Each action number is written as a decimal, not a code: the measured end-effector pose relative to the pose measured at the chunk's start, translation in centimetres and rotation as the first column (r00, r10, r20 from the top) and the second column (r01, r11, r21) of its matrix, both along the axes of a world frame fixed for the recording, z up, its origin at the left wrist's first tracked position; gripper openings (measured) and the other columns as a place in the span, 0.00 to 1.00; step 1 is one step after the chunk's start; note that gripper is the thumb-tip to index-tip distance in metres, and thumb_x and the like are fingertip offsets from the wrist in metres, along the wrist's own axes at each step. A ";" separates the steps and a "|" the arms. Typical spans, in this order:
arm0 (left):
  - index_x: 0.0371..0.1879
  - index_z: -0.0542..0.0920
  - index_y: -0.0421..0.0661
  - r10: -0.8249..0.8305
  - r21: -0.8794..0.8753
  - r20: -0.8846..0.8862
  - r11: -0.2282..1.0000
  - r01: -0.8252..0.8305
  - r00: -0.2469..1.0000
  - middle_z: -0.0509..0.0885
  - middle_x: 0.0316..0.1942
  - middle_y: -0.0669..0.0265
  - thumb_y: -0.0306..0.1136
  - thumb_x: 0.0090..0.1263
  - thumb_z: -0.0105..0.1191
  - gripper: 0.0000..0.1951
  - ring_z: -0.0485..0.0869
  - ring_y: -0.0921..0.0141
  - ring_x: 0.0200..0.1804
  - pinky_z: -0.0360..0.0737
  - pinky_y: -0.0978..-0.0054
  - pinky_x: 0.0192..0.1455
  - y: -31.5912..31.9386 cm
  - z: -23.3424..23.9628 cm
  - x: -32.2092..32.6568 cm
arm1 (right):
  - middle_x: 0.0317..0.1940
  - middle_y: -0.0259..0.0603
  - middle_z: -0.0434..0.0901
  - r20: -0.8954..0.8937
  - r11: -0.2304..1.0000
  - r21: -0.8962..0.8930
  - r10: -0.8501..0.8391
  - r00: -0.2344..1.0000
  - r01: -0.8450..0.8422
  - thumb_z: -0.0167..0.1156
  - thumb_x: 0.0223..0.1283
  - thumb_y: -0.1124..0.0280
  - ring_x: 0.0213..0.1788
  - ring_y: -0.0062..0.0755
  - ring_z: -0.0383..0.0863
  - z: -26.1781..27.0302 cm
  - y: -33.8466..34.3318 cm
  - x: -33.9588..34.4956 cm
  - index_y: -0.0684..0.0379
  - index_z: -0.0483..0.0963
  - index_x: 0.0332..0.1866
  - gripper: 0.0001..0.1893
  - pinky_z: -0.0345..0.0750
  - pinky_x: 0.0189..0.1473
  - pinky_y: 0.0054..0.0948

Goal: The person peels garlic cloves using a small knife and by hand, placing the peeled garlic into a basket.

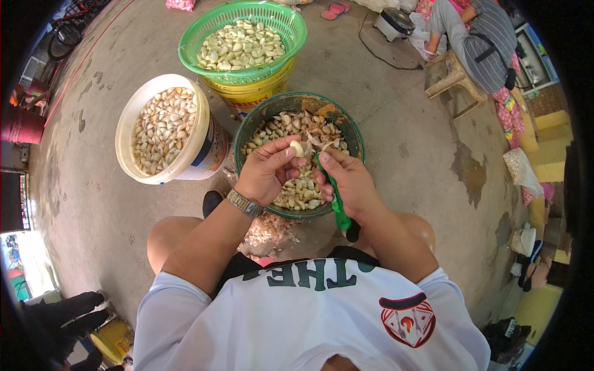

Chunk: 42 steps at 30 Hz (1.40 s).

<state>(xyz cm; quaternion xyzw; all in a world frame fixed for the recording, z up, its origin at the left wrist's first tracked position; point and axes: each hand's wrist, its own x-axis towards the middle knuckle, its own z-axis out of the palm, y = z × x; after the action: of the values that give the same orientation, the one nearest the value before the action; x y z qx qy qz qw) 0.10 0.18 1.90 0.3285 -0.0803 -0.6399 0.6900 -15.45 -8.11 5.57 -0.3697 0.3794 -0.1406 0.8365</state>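
Between the thumb and fingers of my left hand [274, 164] is a peeled garlic clove [297, 149]. My right hand [345, 181] grips a knife by its green-wrapped handle [341, 208], and papery garlic skin [318, 140] shows at its fingertips. The knife's blade is mostly hidden. Both hands are above a dark green tub [357, 134] that holds garlic cloves, unpeeled ones [297, 121] toward the far side and paler ones [299, 192] toward me. A heap of garlic skins [271, 228] lies on the floor below the tub's near edge.
To the left stands a white bucket [123, 153] of unpeeled cloves. A green plastic colander [297, 35] of peeled cloves rests on a yellow bucket [253, 92]. At the upper right a person [482, 46] sits on a wooden stool [452, 81]; a cord trails from an appliance [394, 23].
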 end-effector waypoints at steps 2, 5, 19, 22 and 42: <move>0.46 0.76 0.42 0.003 -0.009 0.019 1.000 -0.003 1.000 0.81 0.36 0.66 0.26 0.63 0.51 0.12 0.81 0.74 0.36 0.79 0.79 0.37 -0.2 -0.1 -0.2 | 0.18 0.30 0.69 -0.042 0.967 -0.234 0.090 0.995 -0.097 0.49 0.64 0.64 0.17 0.15 0.63 0.0 0.1 -0.1 0.61 0.67 0.56 0.18 0.63 0.18 0.17; 0.47 0.75 0.42 0.011 -0.018 0.073 1.000 -0.010 0.997 0.81 0.36 0.66 0.26 0.63 0.51 0.13 0.81 0.75 0.35 0.79 0.80 0.37 -0.4 -0.4 -0.3 | 0.21 0.30 0.69 -0.085 0.881 -0.417 0.206 0.975 -0.223 0.47 0.65 0.64 0.19 0.14 0.63 0.0 0.5 0.0 0.61 0.66 0.56 0.17 0.63 0.19 0.15; 0.48 0.75 0.40 0.056 -0.010 0.285 0.998 -0.056 0.957 0.81 0.38 0.64 0.25 0.63 0.52 0.14 0.80 0.75 0.36 0.79 0.79 0.40 -0.2 -0.6 -0.7 | 0.24 0.31 0.72 -0.071 0.914 -0.371 0.150 0.986 -0.165 0.51 0.63 0.67 0.23 0.15 0.68 0.2 0.4 0.1 0.60 0.67 0.58 0.19 0.69 0.28 0.16; 0.50 0.74 0.40 0.033 -0.041 0.195 0.999 -0.026 0.980 0.80 0.40 0.64 0.25 0.63 0.51 0.15 0.80 0.74 0.38 0.78 0.79 0.43 -0.2 -0.8 -0.7 | 0.21 0.31 0.70 0.033 0.987 -0.114 0.120 0.992 -0.115 0.51 0.63 0.67 0.20 0.14 0.65 0.2 0.4 0.1 0.60 0.68 0.56 0.18 0.65 0.22 0.16; 0.43 0.77 0.41 0.136 -0.020 0.849 0.974 -0.226 0.511 0.81 0.33 0.67 0.32 0.65 0.50 0.11 0.74 0.80 0.28 0.73 0.85 0.32 -3.6 6.2 3.7 | 0.17 0.30 0.68 0.046 0.959 -0.242 -0.140 0.989 0.147 0.52 0.62 0.64 0.15 0.16 0.63 0.5 -1.3 -1.1 0.58 0.71 0.37 0.09 0.63 0.17 0.18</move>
<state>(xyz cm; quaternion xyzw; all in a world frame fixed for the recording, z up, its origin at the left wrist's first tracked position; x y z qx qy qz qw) 3.83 -3.44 8.12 0.6351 -0.3390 -0.3283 0.6114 -16.51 -9.38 6.07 -0.4397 0.3729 -0.2518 0.7773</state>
